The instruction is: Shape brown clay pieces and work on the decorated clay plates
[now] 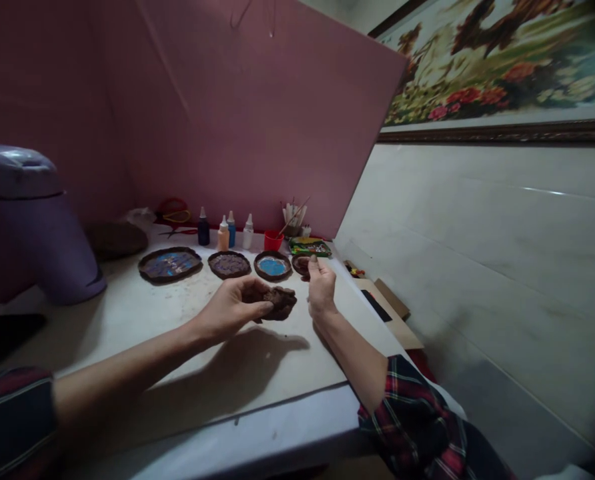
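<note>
A rough lump of dark brown clay (280, 304) is pinched between the thumb and fingers of my left hand (242, 300), above the white tabletop. My right hand (322, 283) is raised a little to the right of it, its fingers curled and the thumb up. Whatever sits in those fingers is hidden or blends with the small brown clay dish (300, 265) behind them. Farther left stand a round dish with blue inside (272, 267), a dish with a greyish-purple filling (229, 265) and a larger blue and brown dish (170, 264).
Behind the dishes are several nozzle bottles (223, 236), a red cup (273, 240), a green box (309, 248) and scissors (177, 232). A purple bin-like container (52, 233) and a brown mass (116, 240) stand left. A pink panel (237, 120) closes the back.
</note>
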Motion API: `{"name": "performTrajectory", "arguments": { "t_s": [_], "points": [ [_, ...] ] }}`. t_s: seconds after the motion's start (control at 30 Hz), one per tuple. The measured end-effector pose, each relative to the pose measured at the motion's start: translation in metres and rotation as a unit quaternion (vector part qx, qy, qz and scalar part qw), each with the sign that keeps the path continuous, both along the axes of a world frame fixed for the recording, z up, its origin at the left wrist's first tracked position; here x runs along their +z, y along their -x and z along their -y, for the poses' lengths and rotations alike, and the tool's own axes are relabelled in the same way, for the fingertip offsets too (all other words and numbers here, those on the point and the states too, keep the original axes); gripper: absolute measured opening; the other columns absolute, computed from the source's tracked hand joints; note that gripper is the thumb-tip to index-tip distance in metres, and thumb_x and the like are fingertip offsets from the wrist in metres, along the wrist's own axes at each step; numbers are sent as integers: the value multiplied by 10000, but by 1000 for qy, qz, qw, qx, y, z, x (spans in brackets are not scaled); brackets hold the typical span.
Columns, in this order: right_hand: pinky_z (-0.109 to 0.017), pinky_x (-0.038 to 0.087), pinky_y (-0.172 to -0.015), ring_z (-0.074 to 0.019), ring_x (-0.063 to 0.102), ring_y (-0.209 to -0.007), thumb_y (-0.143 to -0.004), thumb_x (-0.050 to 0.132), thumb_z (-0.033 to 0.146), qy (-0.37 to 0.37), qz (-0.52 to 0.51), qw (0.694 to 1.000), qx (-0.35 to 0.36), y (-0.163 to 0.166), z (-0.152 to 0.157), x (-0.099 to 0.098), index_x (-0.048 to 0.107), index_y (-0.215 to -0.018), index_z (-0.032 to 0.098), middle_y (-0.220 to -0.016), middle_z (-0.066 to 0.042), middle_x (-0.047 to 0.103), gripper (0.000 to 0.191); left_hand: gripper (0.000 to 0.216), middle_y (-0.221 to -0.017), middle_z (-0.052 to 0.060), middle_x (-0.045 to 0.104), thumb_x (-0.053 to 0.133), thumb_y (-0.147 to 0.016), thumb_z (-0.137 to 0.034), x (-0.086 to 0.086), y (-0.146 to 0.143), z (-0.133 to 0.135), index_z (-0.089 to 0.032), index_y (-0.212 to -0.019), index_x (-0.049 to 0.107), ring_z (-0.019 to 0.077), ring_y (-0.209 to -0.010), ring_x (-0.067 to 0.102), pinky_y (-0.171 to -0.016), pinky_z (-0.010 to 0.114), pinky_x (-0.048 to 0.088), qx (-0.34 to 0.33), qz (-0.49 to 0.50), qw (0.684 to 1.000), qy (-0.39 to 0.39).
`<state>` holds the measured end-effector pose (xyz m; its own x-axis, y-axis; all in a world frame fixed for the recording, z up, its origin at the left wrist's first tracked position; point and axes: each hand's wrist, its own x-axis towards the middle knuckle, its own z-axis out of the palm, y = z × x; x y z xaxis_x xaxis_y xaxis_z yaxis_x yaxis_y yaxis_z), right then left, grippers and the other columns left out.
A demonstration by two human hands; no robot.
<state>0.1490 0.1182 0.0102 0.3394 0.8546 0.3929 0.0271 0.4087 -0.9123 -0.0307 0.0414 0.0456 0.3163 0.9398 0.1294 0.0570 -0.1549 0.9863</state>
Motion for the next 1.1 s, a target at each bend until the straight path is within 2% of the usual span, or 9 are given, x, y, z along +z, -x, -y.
{"name": "performTrajectory", "arguments": {
  "t_s": [0.2,0.3,0.4,0.47,0.6,0.7,0.87,1.0,1.1],
  "points": [
    [-217,401,-489,-162,591,-684,-816,470,542,-4,16,1000,-1,-1,-1,-1,660,-826,113,-798,-95,680,469,88,-711,27,674,627,-676,-197,-12,-25,4,-161,-755,636,159,-674,603,-624,274,457,-63,-119,982,-135],
    [-214,395,-472,-159,585,-666,-819,465,547,-10,22,1000,-8,-1,-4,-4,660,-821,117,-780,-87,678,472,108,-719,32,673,631,-690,-221,-10,-23,2,-145,-767,631,159,-670,609,-618,273,465,-58,-90,990,-92],
    [-212,393,-462,-162,586,-674,-825,453,552,-17,26,999,-20,-2,-8,-6,660,-806,120,-779,-86,680,479,229,-742,32,667,676,-665,-254,2,-15,0,-123,-843,615,154,-646,606,-559,258,463,-1,-10,999,-44],
    [-211,394,-459,-161,585,-672,-830,445,550,-21,29,999,-25,-3,-9,-6,662,-804,124,-781,-83,682,479,236,-737,27,659,697,-655,-249,12,-9,4,-114,-830,614,135,-617,590,-545,249,462,16,1,999,-33],
    [-205,399,-464,-151,576,-657,-831,449,537,-24,41,999,-25,-4,-6,-5,666,-810,131,-783,-77,684,461,194,-740,16,664,696,-679,-243,26,5,34,-131,-814,613,138,-635,607,-550,240,471,24,-13,999,-46],
    [-198,394,-464,-153,583,-676,-840,441,523,-27,44,998,-20,-5,-3,-3,664,-819,130,-791,-83,682,452,150,-816,39,705,652,-748,-265,28,17,67,-146,-839,637,181,-766,653,-693,286,510,-12,-69,995,-64],
    [-207,386,-451,-150,571,-632,-832,456,523,-31,51,998,-16,-4,-3,-2,663,-817,126,-772,-85,677,448,171,-868,37,724,588,-818,-305,17,37,108,-185,-910,669,188,-795,657,-714,276,505,-23,-183,980,-73],
    [-205,386,-453,-137,551,-618,-831,463,513,-37,60,997,-22,-4,-3,-3,663,-810,129,-775,-77,674,433,178,-900,44,723,553,-844,-307,-3,43,120,-194,-926,664,184,-809,659,-694,259,511,-37,-192,978,-71],
    [-201,384,-450,-137,556,-626,-832,464,508,-40,64,997,-21,-4,-2,-3,662,-803,129,-776,-76,672,428,177,-946,59,721,526,-859,-269,-14,42,121,-192,-948,658,186,-844,662,-740,271,518,-58,-179,978,-93]
  ]
}}
